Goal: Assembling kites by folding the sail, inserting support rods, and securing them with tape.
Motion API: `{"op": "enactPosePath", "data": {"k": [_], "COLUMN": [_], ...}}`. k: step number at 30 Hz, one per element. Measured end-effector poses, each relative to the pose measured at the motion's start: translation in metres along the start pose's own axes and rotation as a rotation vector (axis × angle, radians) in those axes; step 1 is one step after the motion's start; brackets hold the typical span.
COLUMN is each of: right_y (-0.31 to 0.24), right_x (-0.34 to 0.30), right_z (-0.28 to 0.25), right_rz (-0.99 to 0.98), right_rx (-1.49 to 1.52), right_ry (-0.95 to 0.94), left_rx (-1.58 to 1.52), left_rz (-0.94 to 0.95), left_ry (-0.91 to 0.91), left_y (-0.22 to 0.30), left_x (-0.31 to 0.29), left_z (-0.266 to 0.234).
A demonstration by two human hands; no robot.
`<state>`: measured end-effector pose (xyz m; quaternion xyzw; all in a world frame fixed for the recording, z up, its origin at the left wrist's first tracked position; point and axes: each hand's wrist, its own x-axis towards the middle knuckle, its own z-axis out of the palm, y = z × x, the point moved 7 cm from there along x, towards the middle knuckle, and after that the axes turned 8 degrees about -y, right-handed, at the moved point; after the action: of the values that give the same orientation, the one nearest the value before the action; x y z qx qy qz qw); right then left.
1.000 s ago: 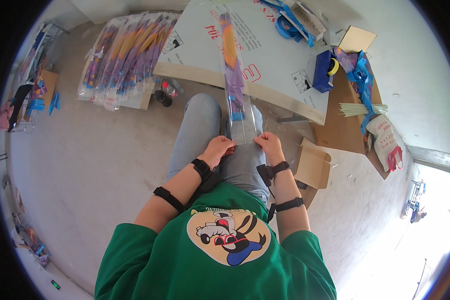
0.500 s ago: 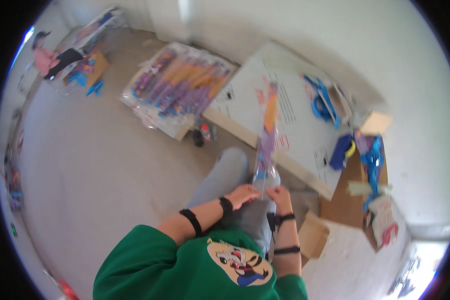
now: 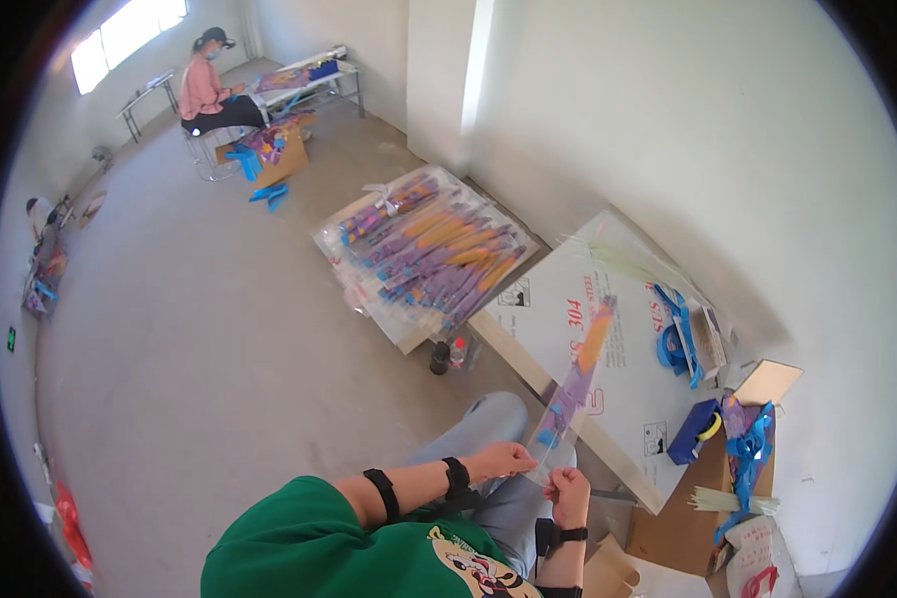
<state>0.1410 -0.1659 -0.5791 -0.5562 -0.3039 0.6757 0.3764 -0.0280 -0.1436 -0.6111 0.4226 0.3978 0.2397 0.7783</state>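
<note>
A long, narrow clear plastic bag [image 3: 576,383] holds a folded purple, orange and blue printed item. It slants up and away from my lap, its far end over the table board. My left hand [image 3: 506,460] is closed in a pinch on the bag's near end, on its left side. At the right side of that same end, my right hand [image 3: 569,495] also pinches the clear plastic, with its fingers curled. The bag's near end is see-through, and a thin pale line runs down it between my hands.
A printed white board table [image 3: 618,344] carries blue ribbon rolls [image 3: 672,349] and a blue tape dispenser [image 3: 695,433]. Beyond it lies a pile of similar bagged items [image 3: 439,244]. An open cardboard box [image 3: 676,533] stands right. A seated person [image 3: 204,90] works far left.
The view has swung left and up, so the table and pile sit lower in the picture. Both hands remain on the bag's near end, which my right hand now grips more curled.
</note>
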Motion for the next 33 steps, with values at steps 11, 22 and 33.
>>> {"op": "enactPosePath", "data": {"k": [11, 22, 33], "right_y": [0.003, 0.034, 0.077], "right_x": [-0.015, -0.036, -0.030], "right_z": [0.011, -0.011, -0.043], "right_rz": [-0.023, 0.039, 0.196], "right_rx": [0.088, 0.134, 0.196], "right_ry": [-0.040, -0.043, 0.092], "left_rx": [-0.616, -0.264, -0.080], "left_rz": [-0.147, 0.094, -0.006], "left_ry": [-0.237, -0.109, 0.580], "left_y": [0.017, 0.087, -0.055], "left_x": [0.008, -0.019, -0.126], "left_z": [0.016, -0.050, -0.253]}}
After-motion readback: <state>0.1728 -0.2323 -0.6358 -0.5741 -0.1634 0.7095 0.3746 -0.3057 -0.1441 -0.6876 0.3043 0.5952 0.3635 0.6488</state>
